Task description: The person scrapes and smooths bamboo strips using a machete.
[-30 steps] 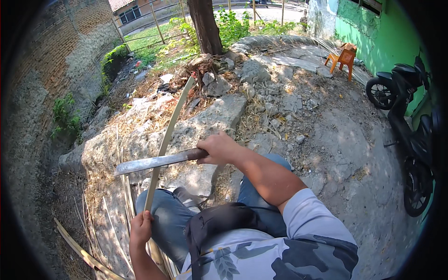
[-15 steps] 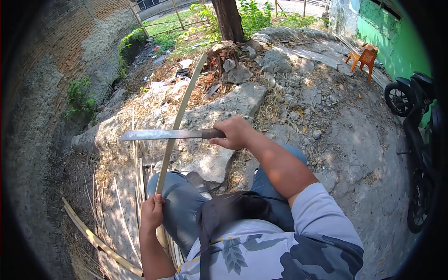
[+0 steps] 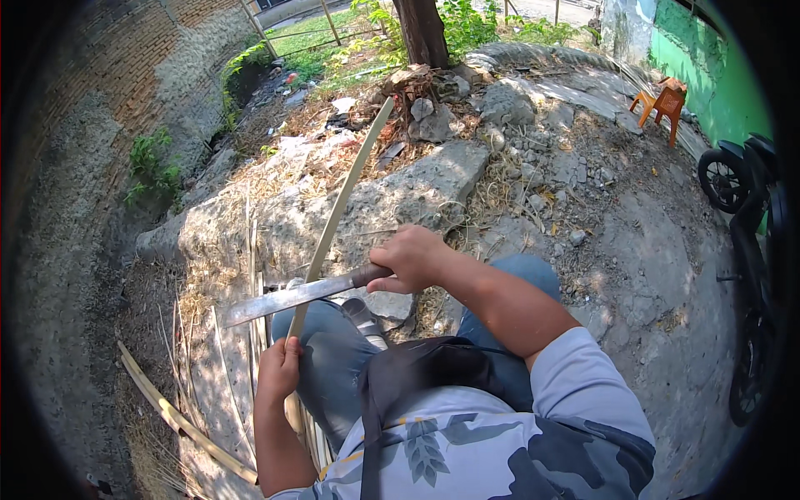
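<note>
My right hand (image 3: pixel 407 260) is closed around the dark handle of a machete (image 3: pixel 287 300). The long metal blade points left and slightly down. It crosses a flat, pale bamboo strip (image 3: pixel 343 198) a little above my left hand. My left hand (image 3: pixel 280 367) grips the strip's near end beside my left knee. From there the strip slants up and away to the right, its far tip near the tree base. Whether the blade touches the strip or only passes over it, I cannot tell.
Split bamboo pieces (image 3: pixel 183 421) and thin strips lie on the ground at my left. A broken concrete slab (image 3: pixel 425 187) lies ahead, with rubble around it. Farther off are a tree trunk (image 3: pixel 421 33), an orange plastic chair (image 3: pixel 667 104) and a parked motorbike (image 3: pixel 750 242). A brick wall (image 3: pixel 108 75) stands left.
The machete has moved down along the bamboo strip toward my left hand, its blade tip now tilted lower. My left hand still holds the strip. The whole view has shifted slightly.
</note>
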A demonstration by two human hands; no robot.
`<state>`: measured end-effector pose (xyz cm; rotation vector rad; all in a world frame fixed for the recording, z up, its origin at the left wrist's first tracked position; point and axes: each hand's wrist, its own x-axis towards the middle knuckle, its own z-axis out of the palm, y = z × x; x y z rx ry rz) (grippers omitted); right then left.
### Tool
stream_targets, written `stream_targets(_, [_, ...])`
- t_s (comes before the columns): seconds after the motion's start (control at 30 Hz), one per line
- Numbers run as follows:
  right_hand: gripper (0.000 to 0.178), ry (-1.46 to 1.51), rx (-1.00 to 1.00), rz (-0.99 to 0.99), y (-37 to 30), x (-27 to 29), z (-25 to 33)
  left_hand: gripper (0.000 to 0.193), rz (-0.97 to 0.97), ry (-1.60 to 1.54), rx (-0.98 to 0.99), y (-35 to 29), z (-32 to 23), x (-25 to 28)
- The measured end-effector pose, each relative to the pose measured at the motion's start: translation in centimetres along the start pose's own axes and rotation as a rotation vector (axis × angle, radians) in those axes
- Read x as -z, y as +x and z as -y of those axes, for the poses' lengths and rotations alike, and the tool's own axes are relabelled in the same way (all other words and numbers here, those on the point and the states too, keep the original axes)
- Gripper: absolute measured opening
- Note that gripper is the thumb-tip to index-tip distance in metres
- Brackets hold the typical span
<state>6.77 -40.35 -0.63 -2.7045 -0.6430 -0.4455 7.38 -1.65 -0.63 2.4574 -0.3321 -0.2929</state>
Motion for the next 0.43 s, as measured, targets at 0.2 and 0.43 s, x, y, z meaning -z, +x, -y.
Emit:
stream_targets(0.2, [0.056,0.032,-0.143,-0.037,-0.2,0.6,-3.0,0.051,-0.018,-0.03,0.022,0.0,-0.2,-0.2])
stream_targets(0.43, [0.057,-0.058,-0.144,-0.027,-0.6,0.2,-0.9,0.049,0.013,-0.079,0.054,0.2,0.7,-0.4])
